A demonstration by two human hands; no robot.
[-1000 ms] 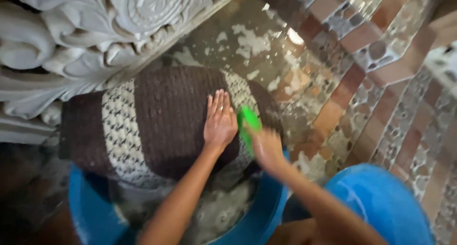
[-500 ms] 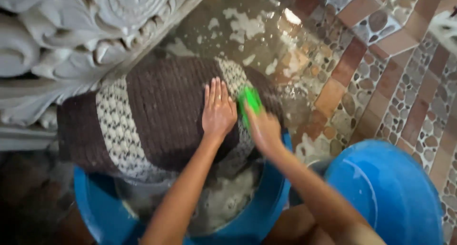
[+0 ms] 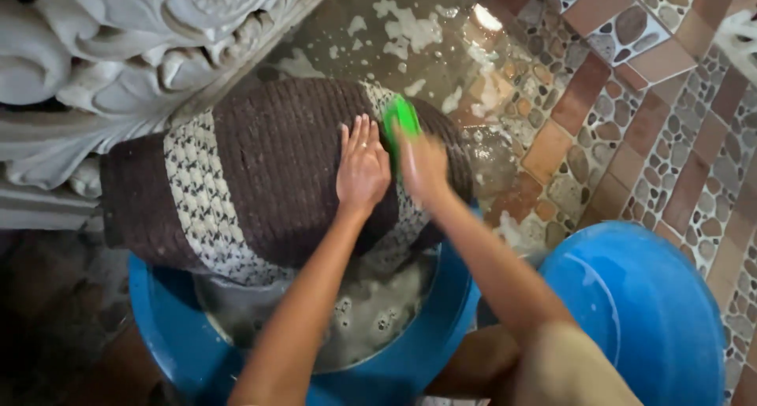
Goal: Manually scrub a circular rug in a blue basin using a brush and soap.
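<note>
Head view, looking down. A thick woven rug (image 3: 260, 169), dark brown with cream patterned bands, lies draped over the far rim of a blue basin (image 3: 181, 339); its near edge dips into the grey, sudsy water (image 3: 367, 319) inside. The rug's long axis runs left to right across the view, with the bands crossing it front to back.

Left hand (image 3: 362, 168): open, fingers together and pointing away, palm pressed flat on the brown part of the rug near its right end. It grips nothing; it bears down on the cloth.

Right hand (image 3: 422, 163): closed around a bright green brush (image 3: 400, 118), whose head sticks out beyond the fingers and sits on the cream band at the rug's right end. The hand is motion-blurred, so the exact finger wrap cannot be made out. The two hands lie just beside each other, left hand toward the rug's middle, right hand toward its right edge; the brush is the right hand's alone, and most of the rug stretches away to the left of both.

Surroundings: wet floor (image 3: 441, 51) with patches of foam beyond the rug, pebble-and-tile paving (image 3: 631, 114) to the right, carved white stonework (image 3: 102, 67) at upper left touching the rug's far edge, and a second blue tub (image 3: 639, 311) at lower right, apart from the basin.
</note>
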